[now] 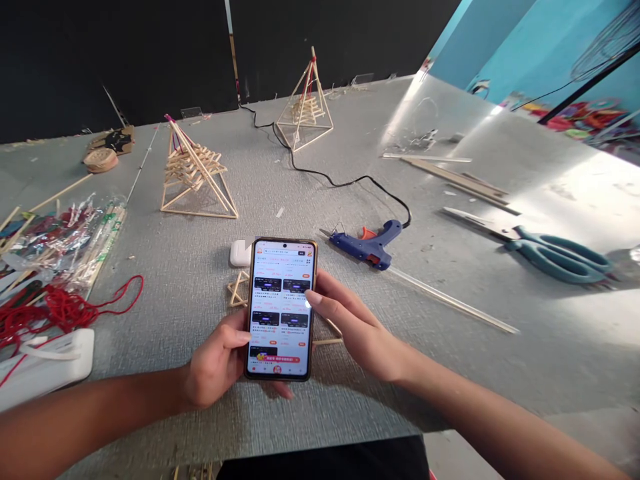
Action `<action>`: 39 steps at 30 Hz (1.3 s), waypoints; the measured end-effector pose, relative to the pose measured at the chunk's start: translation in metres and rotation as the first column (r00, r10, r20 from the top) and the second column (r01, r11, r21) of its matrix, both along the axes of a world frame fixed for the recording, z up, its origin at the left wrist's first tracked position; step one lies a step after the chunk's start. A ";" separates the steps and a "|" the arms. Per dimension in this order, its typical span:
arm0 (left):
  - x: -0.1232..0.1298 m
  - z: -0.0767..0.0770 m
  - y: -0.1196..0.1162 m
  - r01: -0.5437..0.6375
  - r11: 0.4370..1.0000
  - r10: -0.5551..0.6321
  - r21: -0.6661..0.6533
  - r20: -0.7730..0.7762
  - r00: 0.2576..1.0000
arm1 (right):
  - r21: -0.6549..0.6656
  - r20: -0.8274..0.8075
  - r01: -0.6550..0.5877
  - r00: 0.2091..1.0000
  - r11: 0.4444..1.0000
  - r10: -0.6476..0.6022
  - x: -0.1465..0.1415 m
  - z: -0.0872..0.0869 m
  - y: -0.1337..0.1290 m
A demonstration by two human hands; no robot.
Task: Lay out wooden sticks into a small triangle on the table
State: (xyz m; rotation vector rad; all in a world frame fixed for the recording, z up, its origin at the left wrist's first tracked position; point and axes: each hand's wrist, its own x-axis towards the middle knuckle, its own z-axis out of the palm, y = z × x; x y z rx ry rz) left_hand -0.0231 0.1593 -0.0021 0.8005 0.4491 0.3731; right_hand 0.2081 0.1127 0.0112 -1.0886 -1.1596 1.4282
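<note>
A smartphone (280,310) with a lit screen is held upright above the near part of the table. My left hand (220,360) grips its lower left side, the thumb on the edge and fingertips showing below it. Along the right edge lies my right hand (353,327), its thumb over the screen and its other fingers partly hidden behind the phone. Small wooden stick frames (239,289) lie partly covered by the phone. Just behind it sits a white earbud case (241,253).
Two stick pyramids (197,170) stand farther back. A blue glue gun (367,247) with a clear glue stick and black cord lies to the right, near teal-handled scissors (555,253). Red yarn (70,307) and bagged craft supplies crowd the left. Black panels (125,60) edge the back.
</note>
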 end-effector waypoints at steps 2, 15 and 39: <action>0.000 -0.001 0.000 0.002 1.000 -0.002 0.000 0.004 1.000 | 0.000 0.000 0.006 1.000 1.000 -0.006 0.000 -0.001 0.000; -0.001 -0.005 0.000 0.003 1.000 -0.003 0.020 0.015 1.000 | -0.007 0.030 0.014 0.999 1.000 -0.014 0.001 -0.002 0.000; 0.003 0.001 -0.001 0.005 0.999 -0.003 0.052 -0.036 0.999 | 0.012 0.048 0.008 0.999 1.000 -0.009 0.000 0.001 0.000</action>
